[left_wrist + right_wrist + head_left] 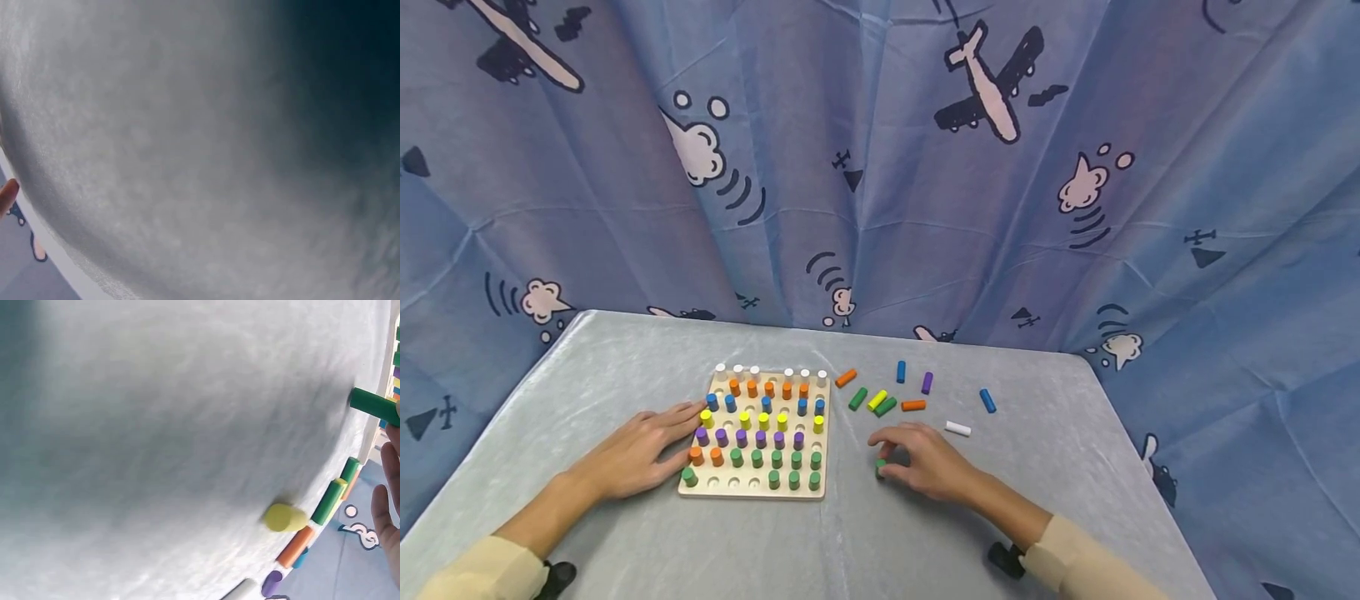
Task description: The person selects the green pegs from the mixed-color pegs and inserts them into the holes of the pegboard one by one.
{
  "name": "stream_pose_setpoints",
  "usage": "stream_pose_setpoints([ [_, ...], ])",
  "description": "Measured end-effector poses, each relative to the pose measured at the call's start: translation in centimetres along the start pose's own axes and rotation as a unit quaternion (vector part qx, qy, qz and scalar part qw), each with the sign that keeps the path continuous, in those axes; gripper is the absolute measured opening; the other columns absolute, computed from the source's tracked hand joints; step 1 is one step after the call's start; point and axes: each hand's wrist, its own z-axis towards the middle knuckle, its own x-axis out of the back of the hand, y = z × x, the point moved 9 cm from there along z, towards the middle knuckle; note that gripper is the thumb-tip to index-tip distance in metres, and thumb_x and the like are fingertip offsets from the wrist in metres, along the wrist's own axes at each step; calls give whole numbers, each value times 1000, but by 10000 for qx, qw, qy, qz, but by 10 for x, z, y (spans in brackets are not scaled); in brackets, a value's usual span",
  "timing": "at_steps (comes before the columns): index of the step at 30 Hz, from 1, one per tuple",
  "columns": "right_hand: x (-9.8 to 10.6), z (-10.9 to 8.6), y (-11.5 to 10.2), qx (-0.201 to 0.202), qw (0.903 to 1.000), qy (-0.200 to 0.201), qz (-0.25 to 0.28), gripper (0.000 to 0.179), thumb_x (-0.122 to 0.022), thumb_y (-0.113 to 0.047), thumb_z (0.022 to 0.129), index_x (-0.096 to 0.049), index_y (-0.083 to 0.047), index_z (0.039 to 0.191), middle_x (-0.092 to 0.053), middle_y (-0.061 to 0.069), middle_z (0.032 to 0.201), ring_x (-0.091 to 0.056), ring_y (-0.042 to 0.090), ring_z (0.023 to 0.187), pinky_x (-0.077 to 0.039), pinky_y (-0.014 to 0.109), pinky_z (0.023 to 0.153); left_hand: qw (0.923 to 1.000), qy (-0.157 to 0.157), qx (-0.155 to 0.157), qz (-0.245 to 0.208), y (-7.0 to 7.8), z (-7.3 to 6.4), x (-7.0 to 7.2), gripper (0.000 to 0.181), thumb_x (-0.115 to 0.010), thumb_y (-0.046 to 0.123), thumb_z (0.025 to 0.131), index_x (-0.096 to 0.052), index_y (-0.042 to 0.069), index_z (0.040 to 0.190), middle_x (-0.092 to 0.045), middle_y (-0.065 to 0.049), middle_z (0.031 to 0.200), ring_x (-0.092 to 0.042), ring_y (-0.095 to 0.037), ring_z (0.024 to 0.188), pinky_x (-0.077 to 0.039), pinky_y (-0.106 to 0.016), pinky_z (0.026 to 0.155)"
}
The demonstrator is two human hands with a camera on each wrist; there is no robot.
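My right hand (pixel 928 462) pinches a green peg (pixel 372 405) between thumb and finger, low over the cloth to the right of the wooden pegboard (pixel 737 493). Part of that peg is covered by the fingers. My left hand (pixel 632 454) lies with fingers extended against the board's left edge; its fingertips touch the rim beside the pegs. Rows of white, orange, blue, yellow, purple and green pegs stand upright in the board, with some bare holes among them. In the left wrist view only a fingertip (pixel 7 195) shows.
Loose pegs lie right of the board: green (pixel 857 399), yellow (pixel 877 401), orange (pixel 913 406), blue (pixel 987 401), purple (pixel 927 382) and white (pixel 958 428) among them. A yellow peg (pixel 284 517) shows near the right hand. A patterned blue curtain (pixel 880 167) hangs behind the table.
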Motion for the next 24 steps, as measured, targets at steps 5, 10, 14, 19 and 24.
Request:
stream_pose_setpoints([
  [5, 3, 10, -12, 102, 9999, -9, 50, 38, -81, -13, 84, -69, -11, 119, -71, -7, 95, -63, 8, 96, -52, 36, 88, 10000, -8, -8, 1, 1, 1, 1, 53, -62, 31, 97, -56, -2, 139, -47, -17, 150, -47, -41, 133, -43, -60, 97],
  [10, 8, 24, -26, 39, 10000, 8, -34, 39, -81, -15, 84, -68, -13, 122, -71, -7, 98, -62, 7, 97, -53, 30, 86, 10000, -10, -1, 9, 2, 1, 2, 53, -62, 30, 97, -56, -2, 139, -47, -17, 150, -48, -41, 133, -43, -60, 97],
  [14, 14, 38, -40, 210, 9996, 127, -157, 40, -81, -16, 85, -68, -14, 122, -71, -7, 98, -62, 7, 97, -52, 31, 89, 10000, 34, -9, 12, 2, 0, 3, 53, -63, 30, 96, -56, -2, 138, -48, -17, 149, -48, -41, 132, -43, -60, 97],
  [19, 16, 54, -63, 521, 9980, 213, -289, 41, -81, -16, 85, -68, -13, 123, -72, -7, 98, -63, 10, 101, -50, 34, 92, 9999, 86, -46, 24, 2, 0, 3, 53, -64, 30, 96, -57, -1, 138, -48, -17, 149, -49, -41, 132, -44, -60, 96],
  [24, 10, 66, -84, 811, 9959, 111, -379, 41, -80, -16, 86, -67, -11, 124, -73, -5, 102, -63, 11, 105, -48, 33, 98, 9999, 71, -68, 28, 1, 0, 2, 52, -63, 30, 96, -57, -1, 138, -48, -16, 149, -49, -40, 133, -44, -59, 96],
])
